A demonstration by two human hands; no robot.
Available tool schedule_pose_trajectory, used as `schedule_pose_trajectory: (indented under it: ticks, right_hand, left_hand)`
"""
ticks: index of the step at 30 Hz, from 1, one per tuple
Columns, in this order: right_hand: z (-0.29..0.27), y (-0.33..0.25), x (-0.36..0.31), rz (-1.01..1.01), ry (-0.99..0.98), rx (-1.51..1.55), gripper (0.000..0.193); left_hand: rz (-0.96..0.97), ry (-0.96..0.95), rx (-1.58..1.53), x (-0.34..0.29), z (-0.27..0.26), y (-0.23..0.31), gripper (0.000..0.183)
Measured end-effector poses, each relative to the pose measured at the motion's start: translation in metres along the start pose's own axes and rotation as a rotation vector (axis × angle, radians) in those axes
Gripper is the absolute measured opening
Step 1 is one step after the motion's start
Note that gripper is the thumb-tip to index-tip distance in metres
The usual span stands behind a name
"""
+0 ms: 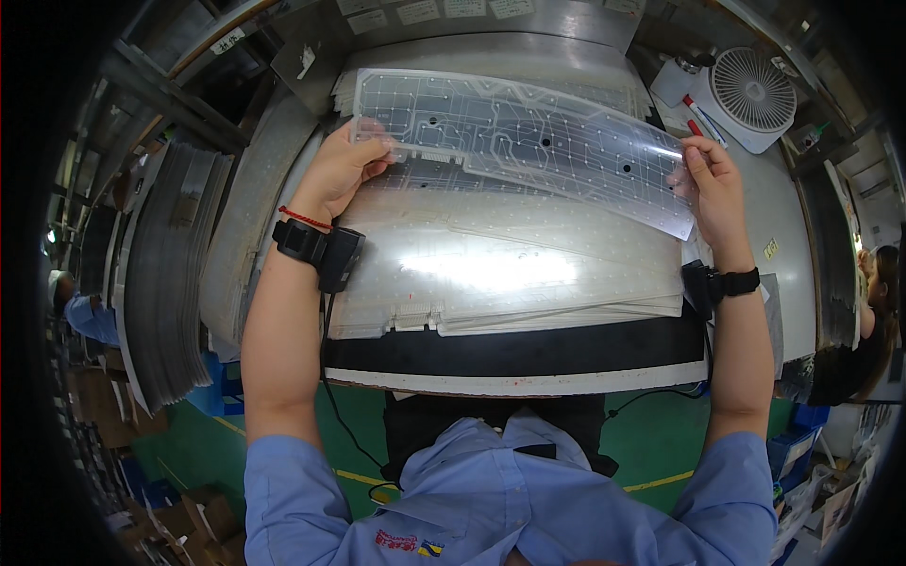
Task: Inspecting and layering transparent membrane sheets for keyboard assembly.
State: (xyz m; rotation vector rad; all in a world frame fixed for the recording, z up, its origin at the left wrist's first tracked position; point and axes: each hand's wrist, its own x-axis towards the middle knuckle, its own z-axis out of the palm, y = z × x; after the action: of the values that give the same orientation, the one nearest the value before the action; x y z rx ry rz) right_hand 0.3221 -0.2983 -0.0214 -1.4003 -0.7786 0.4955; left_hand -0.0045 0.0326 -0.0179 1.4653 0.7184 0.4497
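A clear flexible sheet with printed silvery circuit lines, like a keyboard membrane [528, 132], is held up and tilted over the bench. My left hand [354, 160] pinches its left end between thumb and fingers. At the other end, my right hand [710, 189] grips the right edge, thumb on the near face. Beneath it lies a stack of similar clear membrane sheets [510, 259], slightly fanned, with notched near edges. Another pile of sheets [604, 83] sits behind the held one, partly hidden by it.
A white fan [753, 94] stands at the back right, beside red and dark pens [700, 123]. Tall stacks of sheets [170, 255] rise on the left, with more [832, 255] on the right. Black straps with small boxes and cables are on both my wrists. Other people appear at both far sides.
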Motion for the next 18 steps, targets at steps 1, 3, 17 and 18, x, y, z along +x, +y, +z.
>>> schedule_pose_trajectory:
  ticks: [1,3,17,18]
  right_hand:
    - [-0.0004,0.0001,-0.0001,-0.002,0.000,0.000,0.020]
    - [-0.0006,-0.0006,-0.0002,-0.008,-0.002,0.001,0.020]
    - [-0.0010,0.0001,0.0007,-0.019,-0.008,0.003,0.020]
    - [-0.0011,0.0004,0.0008,-0.021,-0.009,0.005,0.019]
  left_hand:
    - [-0.001,0.009,-0.003,-0.0007,0.0014,0.0009,0.017]
    - [0.002,0.019,0.000,-0.0011,0.0019,0.0018,0.018]
    - [0.033,0.002,-0.002,0.0008,-0.0007,0.0006,0.016]
    - [0.037,0.001,0.002,0.0009,-0.0010,0.0005,0.016]
